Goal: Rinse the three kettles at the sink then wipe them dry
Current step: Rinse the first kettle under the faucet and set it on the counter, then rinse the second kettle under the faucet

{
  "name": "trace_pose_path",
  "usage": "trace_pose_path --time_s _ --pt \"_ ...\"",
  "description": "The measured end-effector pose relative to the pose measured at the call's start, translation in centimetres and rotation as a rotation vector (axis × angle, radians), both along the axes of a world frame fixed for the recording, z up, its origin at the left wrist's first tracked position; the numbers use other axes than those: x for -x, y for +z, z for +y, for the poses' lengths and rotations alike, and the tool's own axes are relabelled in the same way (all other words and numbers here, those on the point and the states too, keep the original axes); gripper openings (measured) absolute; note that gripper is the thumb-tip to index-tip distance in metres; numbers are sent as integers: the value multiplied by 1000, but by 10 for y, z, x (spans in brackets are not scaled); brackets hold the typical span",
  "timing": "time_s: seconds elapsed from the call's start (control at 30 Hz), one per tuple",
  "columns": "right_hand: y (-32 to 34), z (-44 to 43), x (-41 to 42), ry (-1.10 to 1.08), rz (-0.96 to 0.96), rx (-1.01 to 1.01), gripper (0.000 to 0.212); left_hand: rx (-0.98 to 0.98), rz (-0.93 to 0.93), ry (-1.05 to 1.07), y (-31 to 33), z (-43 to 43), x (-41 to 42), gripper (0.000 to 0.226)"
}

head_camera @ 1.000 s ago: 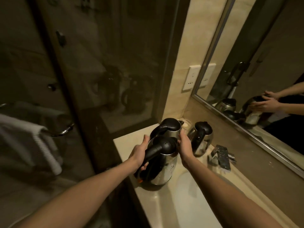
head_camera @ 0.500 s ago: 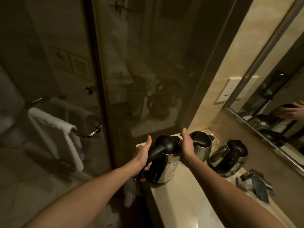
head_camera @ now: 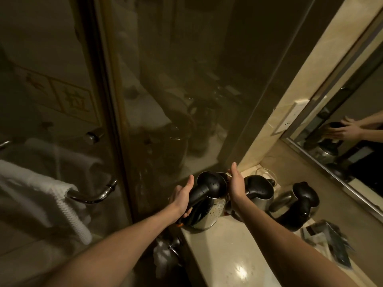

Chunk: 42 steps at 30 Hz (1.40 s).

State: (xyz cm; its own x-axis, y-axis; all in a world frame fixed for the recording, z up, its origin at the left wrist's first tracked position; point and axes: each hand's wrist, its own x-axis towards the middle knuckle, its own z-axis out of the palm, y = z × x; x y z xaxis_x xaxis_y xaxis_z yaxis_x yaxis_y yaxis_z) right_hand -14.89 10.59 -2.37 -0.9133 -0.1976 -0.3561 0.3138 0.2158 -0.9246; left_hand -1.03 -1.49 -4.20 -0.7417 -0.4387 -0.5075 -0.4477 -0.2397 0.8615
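Three steel kettles with black lids and handles stand on the beige counter (head_camera: pixel 219 241). The near kettle (head_camera: pixel 211 212) is wet with droplets and sits at the counter's left corner. My left hand (head_camera: pixel 181 198) curls its fingers around this kettle's handle, thumb raised. My right hand (head_camera: pixel 236 184) is flat with fingers straight, beside the kettle's right rim, between it and the middle kettle (head_camera: pixel 260 194). The far kettle (head_camera: pixel 299 206) stands to the right, below the mirror.
A glass shower door (head_camera: pixel 157 121) rises just behind the kettles. A white towel (head_camera: pixel 62 195) hangs on its chrome handle. The mirror (head_camera: pixel 352 125) and a chrome faucet (head_camera: pixel 329 237) are on the right. A white cloth (head_camera: pixel 163 257) hangs below the counter's edge.
The view has swung left toward the shower door. The near kettle has come to rest at the counter's left corner. My right hand has come off its lid and opened.
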Motion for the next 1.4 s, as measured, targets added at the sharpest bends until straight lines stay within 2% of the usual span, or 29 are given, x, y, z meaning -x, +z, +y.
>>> trace_pose_path --time_s 0.23,0.37,0.63,0.67,0.8,0.97,1.1,1.17,1.23,1.3,1.4 --pt "-12 -5 8 -53 -87 37 112 -38 -54 -36 -17 -14 14 91" --pt "-14 -6 5 -49 -93 35 97 -46 -31 -34 -23 -16 15 84" --pt "-19 -4 -1 -23 -103 34 116 25 -39 -11 -24 -17 15 81" --pt "-16 -4 -2 -14 -101 21 112 61 -49 -24 -25 -16 16 85" --pt "1 2 -15 0 -49 -13 73 307 -66 -30 -15 -18 15 86" --pt "12 30 -20 -67 75 -70 59 464 44 109 13 -32 23 89" --pt "22 62 -14 -171 163 -78 48 581 117 117 36 -23 41 67" --pt "25 75 -11 -191 176 -94 46 621 154 111 43 -11 51 63" --pt "26 88 -7 -187 184 -174 48 629 184 89 47 5 62 60" --pt "25 104 -5 -110 224 -340 48 635 210 37 49 23 71 59" --pt "18 130 -11 179 325 -801 47 694 232 -86 52 48 80 58"
